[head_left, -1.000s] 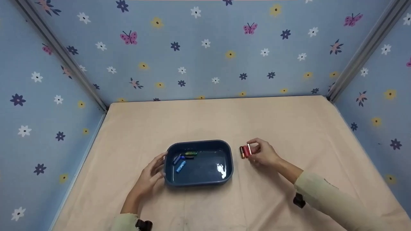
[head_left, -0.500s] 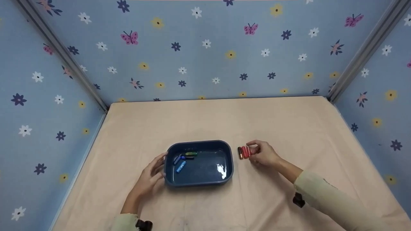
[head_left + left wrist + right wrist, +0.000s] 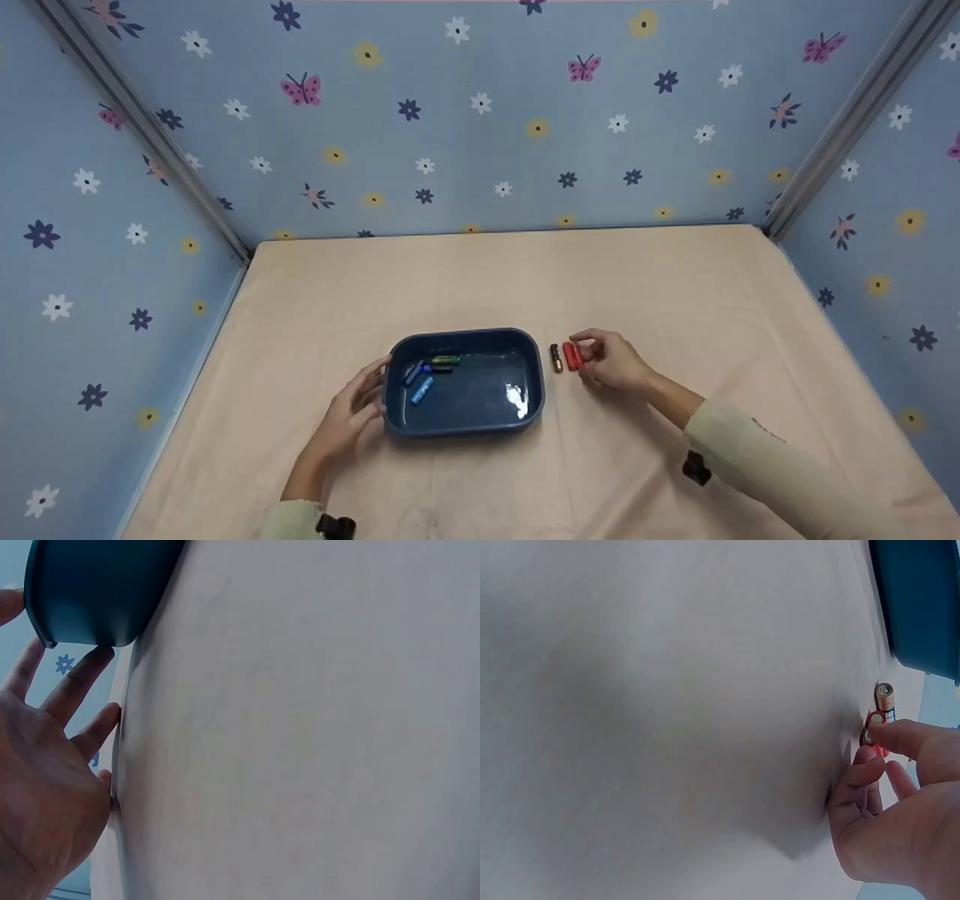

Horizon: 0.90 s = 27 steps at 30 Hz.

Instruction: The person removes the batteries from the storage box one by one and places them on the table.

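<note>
A dark blue plastic tray (image 3: 465,409) holds several batteries, among them a light blue battery (image 3: 422,391) and a green battery (image 3: 447,360), toward its left end. My left hand (image 3: 351,409) touches the tray's left end with spread, nearly straight fingers. Just right of the tray, a black-and-gold battery (image 3: 556,358) lies on the cloth. Beside it are two red batteries (image 3: 569,357), side by side. My right hand (image 3: 616,361) pinches the red pair, its thumb at the near ends and a finger at the far ends. In the right wrist view, the thumb (image 3: 904,736) covers part of them.
A beige cloth (image 3: 480,285) with creases covers the table. Blue flowered panels (image 3: 480,135) stand along the back and both sides, joined by grey corner posts (image 3: 847,112).
The batteries at the right have shifted left toward the tray along with my right hand. The black-and-gold one now lies apart from the red pair. My left hand and the tray have stayed put.
</note>
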Each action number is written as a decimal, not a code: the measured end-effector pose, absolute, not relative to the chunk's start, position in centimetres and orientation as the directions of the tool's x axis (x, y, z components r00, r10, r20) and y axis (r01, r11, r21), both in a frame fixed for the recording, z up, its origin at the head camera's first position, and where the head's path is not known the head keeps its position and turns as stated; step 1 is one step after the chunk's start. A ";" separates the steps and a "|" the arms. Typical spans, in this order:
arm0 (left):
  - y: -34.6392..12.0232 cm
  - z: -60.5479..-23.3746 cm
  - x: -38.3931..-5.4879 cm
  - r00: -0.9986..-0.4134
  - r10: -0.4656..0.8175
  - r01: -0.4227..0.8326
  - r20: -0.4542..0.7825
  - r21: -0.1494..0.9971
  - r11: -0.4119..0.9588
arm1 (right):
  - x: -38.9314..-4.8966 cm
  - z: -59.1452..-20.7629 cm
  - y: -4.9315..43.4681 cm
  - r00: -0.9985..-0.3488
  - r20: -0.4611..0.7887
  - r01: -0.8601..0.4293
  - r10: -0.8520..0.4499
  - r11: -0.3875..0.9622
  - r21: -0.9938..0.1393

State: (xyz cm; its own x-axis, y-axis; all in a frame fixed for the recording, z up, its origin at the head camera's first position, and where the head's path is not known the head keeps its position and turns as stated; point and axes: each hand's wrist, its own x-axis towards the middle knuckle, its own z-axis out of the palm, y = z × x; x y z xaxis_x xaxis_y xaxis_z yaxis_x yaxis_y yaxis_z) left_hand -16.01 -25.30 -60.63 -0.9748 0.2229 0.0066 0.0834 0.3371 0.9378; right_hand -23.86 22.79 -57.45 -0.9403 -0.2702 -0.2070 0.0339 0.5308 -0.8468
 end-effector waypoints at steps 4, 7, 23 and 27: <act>-25.3 -60.6 -16.0 -0.976 0.219 0.087 0.012 0.937 0.338 | -23.9 -57.5 22.6 -0.943 -0.200 0.031 -0.267 0.525 -0.850; -25.2 -60.6 -16.0 -0.977 0.215 0.083 0.008 0.936 0.341 | -23.9 -57.6 22.4 -0.942 -0.196 0.028 -0.272 0.518 -0.855; -25.2 -60.5 -15.9 -0.978 0.210 0.059 -0.011 0.943 0.327 | -23.8 -57.7 21.9 -0.945 -0.183 0.015 -0.272 0.522 -0.853; -25.2 -60.5 -15.8 -0.977 0.215 0.065 -0.007 0.944 0.324 | -23.8 -57.8 22.0 -0.943 -0.181 0.008 -0.278 0.526 -0.851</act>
State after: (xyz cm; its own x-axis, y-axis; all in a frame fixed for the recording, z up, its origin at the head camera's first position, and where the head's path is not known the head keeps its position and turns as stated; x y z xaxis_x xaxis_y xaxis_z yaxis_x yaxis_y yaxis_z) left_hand -15.84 -25.20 -60.47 -0.9767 0.2147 -0.0066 0.0649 0.3244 0.9437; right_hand -23.83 22.04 -57.81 -0.9435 -0.2777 -0.1809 0.0083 0.5257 -0.8506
